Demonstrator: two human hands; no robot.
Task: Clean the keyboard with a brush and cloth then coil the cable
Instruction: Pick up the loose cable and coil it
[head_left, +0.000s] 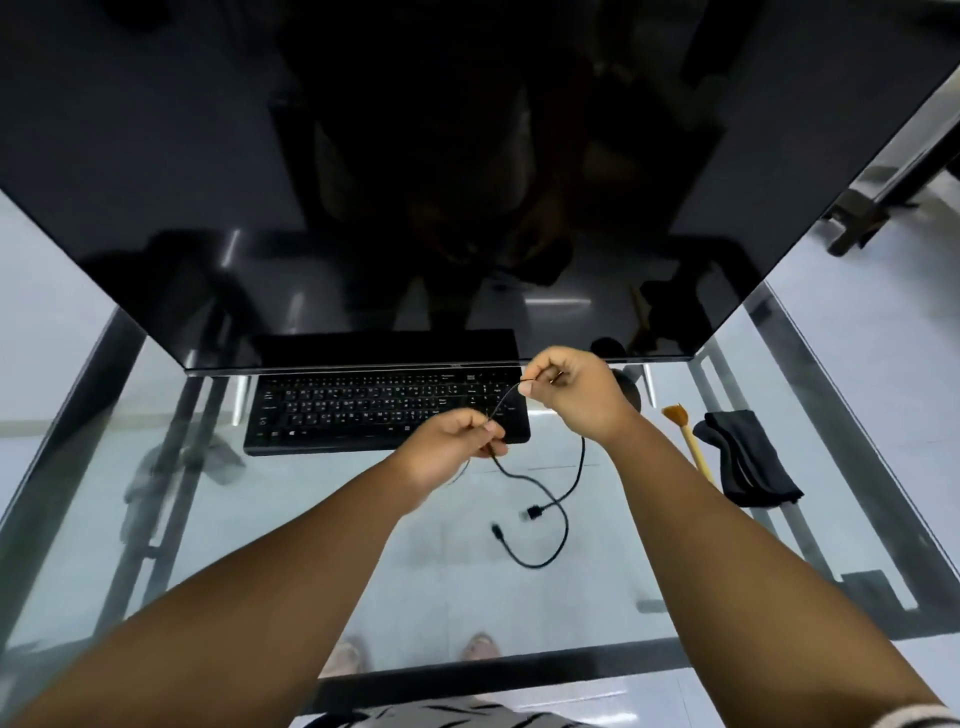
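Observation:
A black keyboard (363, 410) lies on the glass table (311, 545) under the monitor's lower edge. A thin black cable (558, 525) runs between my hands and hangs in loops onto the glass, both its plugs lying near the middle. My left hand (452, 447) pinches the cable in front of the keyboard's right end. My right hand (571, 389) pinches it higher up, above the keyboard's right corner. A wooden-handled brush (685, 436) and a folded black cloth (748, 460) lie to the right of my right forearm.
A large dark monitor (467, 182) fills the upper view and overhangs the keyboard's back. The table has a metal frame (779, 332) along its edges. A small dark round object (631, 392) sits behind my right hand. My feet show through the glass below.

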